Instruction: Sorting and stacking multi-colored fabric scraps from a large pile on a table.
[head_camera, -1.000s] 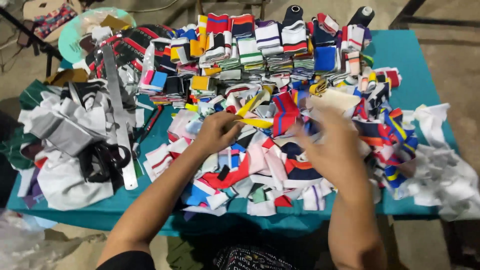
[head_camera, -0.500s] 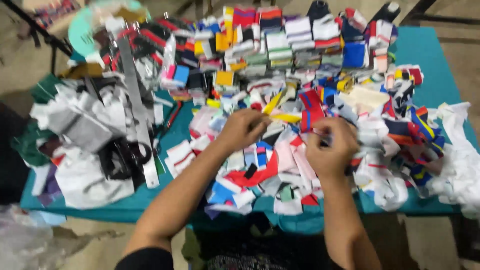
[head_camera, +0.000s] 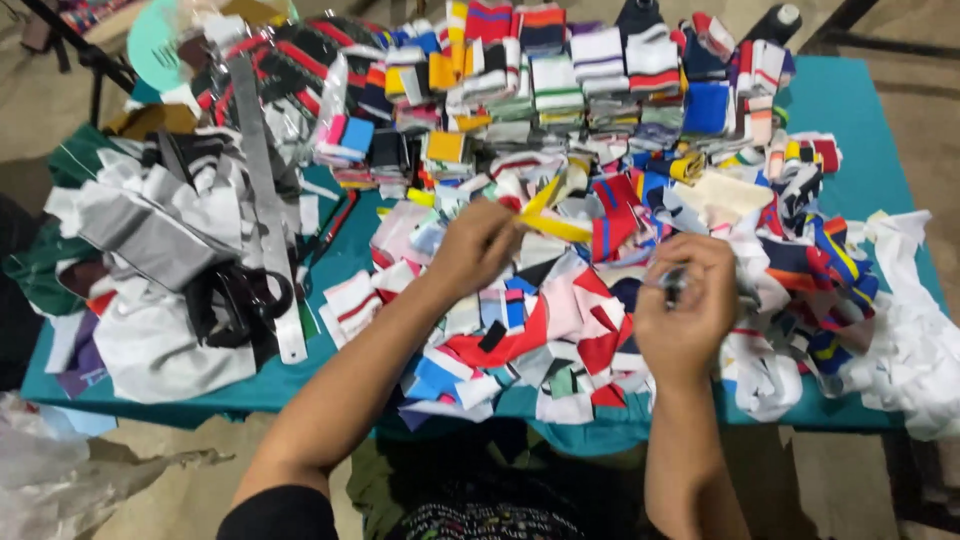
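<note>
A heap of small coloured fabric pieces (head_camera: 560, 320) covers the middle of a teal table (head_camera: 850, 110). My left hand (head_camera: 472, 245) reaches into the heap and pinches a yellow strip of cloth (head_camera: 548, 212) at its fingertips. My right hand (head_camera: 688, 305) is closed over the pile to the right, gripping a small dark and grey fabric piece (head_camera: 672, 283). Both forearms come in from the table's near edge.
Folded striped fabric stacks (head_camera: 560, 70) line the far side. Black scissors (head_camera: 238, 298) and a long grey ruler (head_camera: 262, 200) lie on white and grey cloth (head_camera: 150, 300) at the left. White scraps (head_camera: 910, 330) hang at the right. A mint disc (head_camera: 165, 50) sits far left.
The view has shifted left and slightly down. My right hand has drawn back toward me and closed on a small piece. My left hand stays at the yellow strip.
</note>
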